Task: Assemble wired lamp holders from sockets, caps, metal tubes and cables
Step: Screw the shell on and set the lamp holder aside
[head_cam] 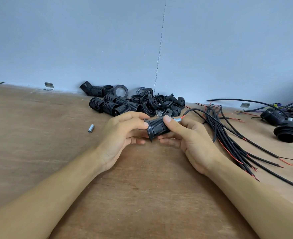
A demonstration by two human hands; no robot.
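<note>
Holding a ridged black plastic socket over the wooden counter, my left grip and right grip both pinch it. A shiny metal tube pokes out; my fingers hide its underside.

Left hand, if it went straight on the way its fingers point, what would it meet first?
The left hand would meet the socket it grips; its fingers point rightward onto the flanged end. Beyond that is the right hand, holding the socket's other end, though depth is unclear from one view.
</note>
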